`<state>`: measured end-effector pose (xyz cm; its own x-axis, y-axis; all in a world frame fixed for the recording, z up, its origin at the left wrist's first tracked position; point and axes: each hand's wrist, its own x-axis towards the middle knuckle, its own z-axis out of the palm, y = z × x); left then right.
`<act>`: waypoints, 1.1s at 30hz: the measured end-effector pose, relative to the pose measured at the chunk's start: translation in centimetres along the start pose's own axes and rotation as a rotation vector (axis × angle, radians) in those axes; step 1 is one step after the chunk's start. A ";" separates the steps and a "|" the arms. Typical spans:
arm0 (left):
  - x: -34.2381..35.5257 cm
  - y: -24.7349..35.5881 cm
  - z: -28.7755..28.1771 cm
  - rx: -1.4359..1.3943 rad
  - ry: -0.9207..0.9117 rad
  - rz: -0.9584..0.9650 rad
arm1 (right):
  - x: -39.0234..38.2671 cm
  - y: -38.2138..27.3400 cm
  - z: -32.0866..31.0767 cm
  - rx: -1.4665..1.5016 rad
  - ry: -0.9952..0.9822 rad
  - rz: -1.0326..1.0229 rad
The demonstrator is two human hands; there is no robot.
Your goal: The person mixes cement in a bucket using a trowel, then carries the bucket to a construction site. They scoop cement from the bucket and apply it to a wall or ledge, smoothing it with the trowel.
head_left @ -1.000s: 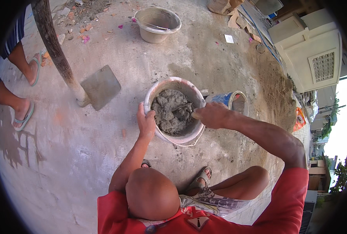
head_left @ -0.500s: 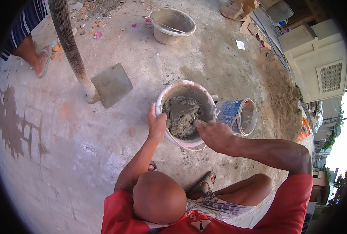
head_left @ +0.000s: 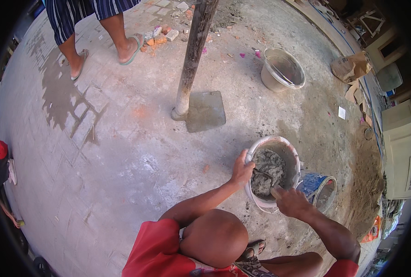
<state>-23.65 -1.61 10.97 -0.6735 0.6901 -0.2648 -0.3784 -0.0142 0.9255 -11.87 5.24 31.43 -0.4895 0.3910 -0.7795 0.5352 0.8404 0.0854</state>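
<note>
A pale bucket (head_left: 290, 160) stands on the concrete with wet grey mortar (head_left: 269, 164) inside. My left hand (head_left: 242, 169) grips its left rim, fingers curled over the edge. My right hand (head_left: 292, 202) is closed around the handle of a trowel (head_left: 262, 173) at the near right side of the bucket. The trowel's blade lies tilted, almost edge-on, in the mortar; part of it is hidden. Touching or very close to the bucket's right side, a blue paint pail (head_left: 315, 185) lies tipped over.
A hoe (head_left: 207, 111) with a long wooden handle rests beyond the bucket. Farther off are a second bucket (head_left: 273, 82), brick rubble (head_left: 160, 39) and a paper sack (head_left: 351, 67). A person in striped shorts (head_left: 71, 18) stands far left. Sand (head_left: 368, 184) lies at right.
The trowel's blade has turned from lying flat on the mortar to nearly edge-on in it. My view has swung left, showing more of the person in striped shorts. My left hand still holds the rim.
</note>
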 end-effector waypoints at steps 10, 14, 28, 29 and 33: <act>-0.2 -0.2 0.0 -0.082 -0.057 0.018 | -2.1 2.3 -1.1 0.032 0.007 -0.112; -0.1 -1.3 -0.2 -0.101 -0.103 -0.061 | 1.8 3.6 1.5 -0.024 0.000 -0.037; 0.4 -1.5 -0.1 -0.186 -0.116 0.036 | -0.7 8.9 -3.2 0.004 0.259 0.109; 0.4 -1.5 0.0 -0.169 -0.106 0.004 | -0.2 8.8 -3.5 0.043 0.289 0.007; 0.6 -1.5 -0.1 -0.132 -0.104 -0.045 | 4.9 3.7 -0.7 0.004 0.184 -0.062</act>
<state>-23.53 -1.24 9.41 -0.5872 0.7635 -0.2689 -0.4912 -0.0720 0.8681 -12.74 10.47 28.38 -0.6393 0.4005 -0.6564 0.5023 0.8638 0.0378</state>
